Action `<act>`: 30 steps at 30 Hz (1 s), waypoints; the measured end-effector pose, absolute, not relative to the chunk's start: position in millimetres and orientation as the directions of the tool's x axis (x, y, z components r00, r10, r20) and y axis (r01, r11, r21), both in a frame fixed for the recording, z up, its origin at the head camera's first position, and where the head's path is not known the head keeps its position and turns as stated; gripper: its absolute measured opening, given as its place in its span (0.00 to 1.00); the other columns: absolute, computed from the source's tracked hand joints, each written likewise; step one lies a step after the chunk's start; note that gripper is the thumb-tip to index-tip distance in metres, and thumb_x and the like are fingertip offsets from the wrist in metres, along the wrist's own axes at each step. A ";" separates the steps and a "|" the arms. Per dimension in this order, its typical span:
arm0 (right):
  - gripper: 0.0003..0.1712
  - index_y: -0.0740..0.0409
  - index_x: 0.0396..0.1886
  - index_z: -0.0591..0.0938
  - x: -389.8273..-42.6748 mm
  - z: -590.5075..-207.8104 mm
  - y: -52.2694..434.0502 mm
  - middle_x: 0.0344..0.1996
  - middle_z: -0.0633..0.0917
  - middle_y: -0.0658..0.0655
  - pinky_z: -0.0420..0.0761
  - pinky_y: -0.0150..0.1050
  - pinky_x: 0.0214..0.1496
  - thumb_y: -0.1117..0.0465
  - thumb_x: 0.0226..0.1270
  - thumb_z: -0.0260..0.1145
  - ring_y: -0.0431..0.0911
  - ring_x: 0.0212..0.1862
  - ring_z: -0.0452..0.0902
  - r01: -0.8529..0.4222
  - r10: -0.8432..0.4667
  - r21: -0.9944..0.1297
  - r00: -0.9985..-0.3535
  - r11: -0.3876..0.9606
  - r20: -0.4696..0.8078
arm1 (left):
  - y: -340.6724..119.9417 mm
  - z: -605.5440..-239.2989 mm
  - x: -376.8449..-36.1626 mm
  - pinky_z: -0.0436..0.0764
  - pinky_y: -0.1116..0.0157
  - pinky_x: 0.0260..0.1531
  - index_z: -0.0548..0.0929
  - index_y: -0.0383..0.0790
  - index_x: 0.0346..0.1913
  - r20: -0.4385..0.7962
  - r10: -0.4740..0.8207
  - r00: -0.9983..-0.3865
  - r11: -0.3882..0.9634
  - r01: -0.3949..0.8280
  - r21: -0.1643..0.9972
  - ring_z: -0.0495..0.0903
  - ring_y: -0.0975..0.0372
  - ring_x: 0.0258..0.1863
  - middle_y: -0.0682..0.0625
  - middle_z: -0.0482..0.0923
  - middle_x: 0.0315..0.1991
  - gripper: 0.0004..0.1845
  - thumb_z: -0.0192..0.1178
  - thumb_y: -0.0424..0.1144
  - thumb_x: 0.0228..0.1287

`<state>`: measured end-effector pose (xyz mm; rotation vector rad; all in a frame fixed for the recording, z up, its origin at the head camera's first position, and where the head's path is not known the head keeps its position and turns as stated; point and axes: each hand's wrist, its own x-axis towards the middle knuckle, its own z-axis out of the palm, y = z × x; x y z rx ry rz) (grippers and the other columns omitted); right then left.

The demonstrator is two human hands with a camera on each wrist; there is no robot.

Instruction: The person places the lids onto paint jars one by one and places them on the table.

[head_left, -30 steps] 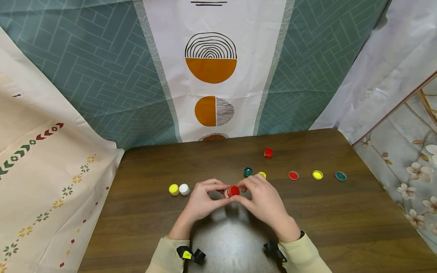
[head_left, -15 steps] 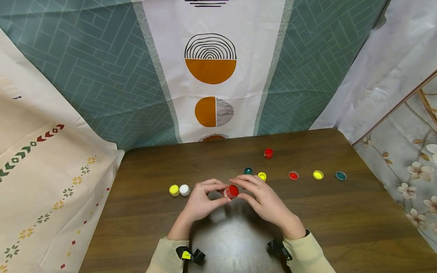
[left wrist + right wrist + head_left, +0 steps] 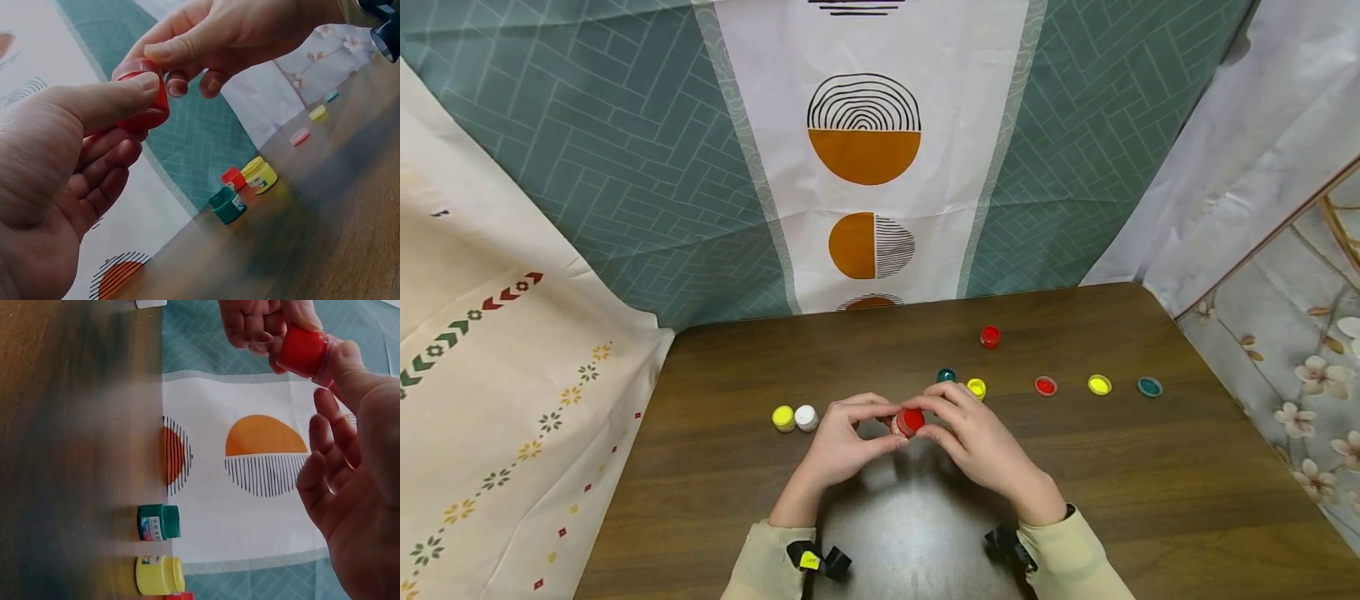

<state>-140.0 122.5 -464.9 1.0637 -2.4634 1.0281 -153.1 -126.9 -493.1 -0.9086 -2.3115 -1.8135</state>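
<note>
Landmark: red paint pot (image 3: 909, 422), held above wooden table (image 3: 1150, 500), centre front.
- Left of pot: yellow-lid pot (image 3: 783, 417), white-lid pot (image 3: 807, 417), both capped.
- Left hand (image 3: 841, 442): I see thumb and fingers clamped on pot body.
- Right hand (image 3: 976, 439): fingertips pinch its red lid (image 3: 141, 68); lid on, I judge mid-twist.
- Right of pot: green pot (image 3: 945, 376), yellow pot (image 3: 976, 387), farther red pot (image 3: 990, 337); three loose lids (image 3: 1099, 384). Nothing obstructing.

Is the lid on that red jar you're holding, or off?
On: a red lid caps the red jar, held between both hands.
</note>
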 end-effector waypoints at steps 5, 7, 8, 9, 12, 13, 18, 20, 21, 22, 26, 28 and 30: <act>0.20 0.47 0.58 0.85 -140.1 -466.6 119.1 0.52 0.81 0.43 0.81 0.43 0.55 0.49 0.69 0.76 0.41 0.55 0.77 -0.689 -0.476 -0.510 -0.724 0.515 0.499 | -126.7 -493.1 -153.1 0.86 0.54 0.47 0.93 0.34 0.51 0.391 0.390 -0.833 0.149 0.477 0.866 0.87 0.59 0.41 0.48 0.89 0.42 0.19 0.81 0.26 0.55; 0.21 0.48 0.54 0.85 -139.6 -467.2 117.3 0.50 0.81 0.43 0.81 0.43 0.54 0.44 0.69 0.75 0.42 0.52 0.78 -0.664 -0.452 -0.514 -0.747 0.543 0.487 | -126.8 -493.6 -153.3 0.86 0.56 0.47 0.92 0.33 0.51 0.393 0.386 -0.835 0.156 0.479 0.864 0.86 0.59 0.41 0.48 0.89 0.42 0.19 0.80 0.25 0.55; 0.21 0.48 0.53 0.85 -139.3 -467.5 116.5 0.48 0.81 0.43 0.82 0.43 0.53 0.42 0.70 0.74 0.42 0.51 0.78 -0.647 -0.438 -0.518 -0.762 0.560 0.478 | -126.9 -493.7 -153.4 0.86 0.55 0.47 0.92 0.33 0.51 0.393 0.384 -0.835 0.156 0.479 0.864 0.86 0.59 0.41 0.48 0.89 0.42 0.19 0.80 0.26 0.55; 0.22 0.48 0.54 0.84 -138.9 -467.2 115.9 0.47 0.81 0.43 0.82 0.43 0.52 0.40 0.71 0.73 0.41 0.50 0.78 -0.626 -0.423 -0.529 -0.778 0.573 0.464 | -127.2 -493.7 -153.4 0.86 0.55 0.47 0.92 0.34 0.51 0.394 0.383 -0.836 0.157 0.479 0.864 0.86 0.60 0.41 0.48 0.89 0.42 0.19 0.81 0.26 0.55; 0.23 0.48 0.61 0.83 -137.8 -465.1 116.4 0.47 0.80 0.45 0.81 0.44 0.53 0.43 0.75 0.71 0.42 0.51 0.78 -0.578 -0.398 -0.587 -0.816 0.567 0.419 | -128.3 -493.6 -153.8 0.86 0.51 0.48 0.93 0.35 0.52 0.401 0.384 -0.832 0.148 0.484 0.862 0.87 0.59 0.42 0.49 0.89 0.43 0.19 0.81 0.28 0.56; 0.24 0.47 0.65 0.82 -137.5 -464.2 117.2 0.49 0.81 0.46 0.81 0.45 0.54 0.46 0.76 0.71 0.42 0.54 0.77 -0.572 -0.402 -0.607 -0.820 0.552 0.407 | -128.8 -492.8 -153.6 0.86 0.50 0.48 0.93 0.36 0.53 0.402 0.382 -0.832 0.143 0.483 0.864 0.87 0.59 0.42 0.49 0.89 0.43 0.19 0.81 0.29 0.57; 0.29 0.47 0.75 0.78 -139.3 -459.2 121.6 0.69 0.78 0.48 0.77 0.51 0.67 0.62 0.77 0.69 0.47 0.69 0.73 -0.661 -0.519 -0.607 -0.740 0.441 0.428 | -130.9 -491.2 -154.1 0.86 0.47 0.48 0.92 0.36 0.54 0.412 0.387 -0.825 0.121 0.489 0.864 0.87 0.59 0.43 0.49 0.89 0.45 0.18 0.80 0.31 0.60; 0.30 0.49 0.76 0.78 -140.5 -458.2 121.8 0.72 0.77 0.49 0.75 0.51 0.69 0.65 0.77 0.69 0.49 0.71 0.71 -0.712 -0.565 -0.570 -0.689 0.410 0.454 | -131.3 -491.8 -154.7 0.86 0.44 0.48 0.92 0.36 0.54 0.410 0.393 -0.823 0.115 0.486 0.866 0.87 0.58 0.43 0.49 0.89 0.46 0.17 0.79 0.31 0.61; 0.30 0.50 0.76 0.78 -140.9 -458.0 121.6 0.73 0.77 0.49 0.74 0.51 0.69 0.66 0.76 0.68 0.49 0.71 0.72 -0.729 -0.578 -0.557 -0.671 0.398 0.465 | -131.3 -492.1 -154.9 0.86 0.43 0.48 0.92 0.35 0.54 0.411 0.397 -0.821 0.111 0.488 0.866 0.88 0.58 0.43 0.49 0.89 0.46 0.17 0.79 0.31 0.62; 0.30 0.50 0.76 0.78 -141.2 -458.1 121.3 0.73 0.78 0.48 0.75 0.50 0.69 0.67 0.76 0.68 0.49 0.71 0.72 -0.742 -0.587 -0.545 -0.657 0.392 0.472 | -131.3 -492.6 -155.0 0.86 0.43 0.48 0.92 0.35 0.54 0.413 0.400 -0.818 0.108 0.489 0.865 0.88 0.58 0.44 0.49 0.89 0.46 0.17 0.79 0.31 0.62; 0.30 0.50 0.74 0.80 -141.6 -458.2 119.4 0.70 0.81 0.46 0.77 0.48 0.64 0.69 0.75 0.68 0.47 0.67 0.73 -0.767 -0.589 -0.513 -0.632 0.385 0.504 | -131.7 -492.5 -155.0 0.86 0.42 0.48 0.92 0.34 0.53 0.414 0.410 -0.813 0.090 0.488 0.868 0.87 0.57 0.44 0.48 0.89 0.47 0.16 0.78 0.30 0.62; 0.29 0.50 0.72 0.82 -141.9 -458.4 118.4 0.68 0.82 0.46 0.77 0.47 0.63 0.70 0.75 0.68 0.47 0.66 0.74 -0.777 -0.584 -0.499 -0.622 0.383 0.521 | -132.1 -492.4 -154.9 0.86 0.42 0.47 0.92 0.34 0.53 0.417 0.415 -0.809 0.087 0.492 0.866 0.87 0.58 0.44 0.48 0.89 0.47 0.16 0.78 0.29 0.62; 0.28 0.50 0.71 0.83 -142.1 -458.3 117.6 0.67 0.83 0.46 0.76 0.46 0.63 0.70 0.74 0.68 0.47 0.65 0.74 -0.784 -0.579 -0.490 -0.615 0.381 0.535 | -132.4 -492.2 -154.8 0.86 0.42 0.47 0.92 0.35 0.53 0.416 0.420 -0.806 0.084 0.491 0.867 0.87 0.58 0.44 0.48 0.89 0.47 0.16 0.78 0.29 0.62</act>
